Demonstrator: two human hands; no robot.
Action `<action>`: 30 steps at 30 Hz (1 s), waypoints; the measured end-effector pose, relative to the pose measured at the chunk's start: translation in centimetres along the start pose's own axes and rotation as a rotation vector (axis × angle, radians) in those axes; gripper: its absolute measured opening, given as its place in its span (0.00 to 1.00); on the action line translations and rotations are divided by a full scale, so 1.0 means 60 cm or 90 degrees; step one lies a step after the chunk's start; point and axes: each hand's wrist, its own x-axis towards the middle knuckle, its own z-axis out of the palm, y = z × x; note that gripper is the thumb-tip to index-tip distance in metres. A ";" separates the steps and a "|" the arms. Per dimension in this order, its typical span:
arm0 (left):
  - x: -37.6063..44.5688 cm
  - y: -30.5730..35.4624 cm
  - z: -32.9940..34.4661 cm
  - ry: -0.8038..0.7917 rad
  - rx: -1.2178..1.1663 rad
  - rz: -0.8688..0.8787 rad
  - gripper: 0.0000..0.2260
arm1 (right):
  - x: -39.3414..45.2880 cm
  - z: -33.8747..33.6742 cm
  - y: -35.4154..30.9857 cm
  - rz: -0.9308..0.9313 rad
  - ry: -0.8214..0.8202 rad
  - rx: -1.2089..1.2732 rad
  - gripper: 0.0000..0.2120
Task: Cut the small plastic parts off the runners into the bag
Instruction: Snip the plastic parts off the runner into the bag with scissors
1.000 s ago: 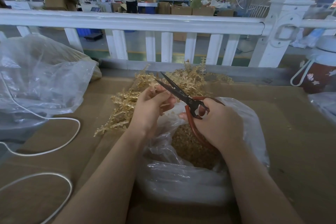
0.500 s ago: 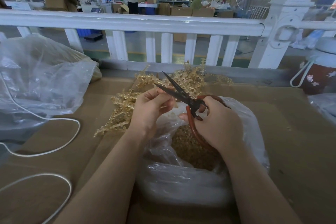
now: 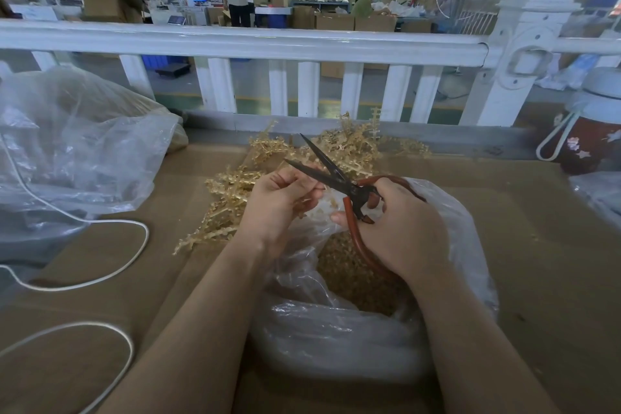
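Note:
My right hand (image 3: 400,228) grips red-handled scissors (image 3: 336,178) with dark blades spread apart, pointing up and left. My left hand (image 3: 275,205) pinches a small tan runner piece (image 3: 306,199) just below the lower blade; most of it is hidden by my fingers. Both hands hover over the mouth of a clear plastic bag (image 3: 336,329), which holds a heap of small tan cut parts (image 3: 353,276). Behind the hands lies a pile of tan plastic runners (image 3: 235,191) on the cardboard-covered table (image 3: 537,245).
A large crumpled clear bag (image 3: 74,151) sits at the left. A white cord (image 3: 111,272) loops across the left of the table. A white railing (image 3: 268,44) bounds the far edge. A dark red jug (image 3: 591,141) with a white lid stands far right.
The scissor blades have opened wider. My left hand has shifted the runner piece slightly under the lower blade. Both hands stay over the bag.

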 end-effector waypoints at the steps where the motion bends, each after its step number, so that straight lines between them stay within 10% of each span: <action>1: 0.000 -0.002 0.000 -0.005 0.007 -0.001 0.09 | 0.000 0.000 -0.001 -0.004 0.009 -0.005 0.26; 30: -0.002 -0.002 0.008 0.040 0.062 0.056 0.04 | -0.007 0.002 -0.004 -0.002 0.051 0.005 0.30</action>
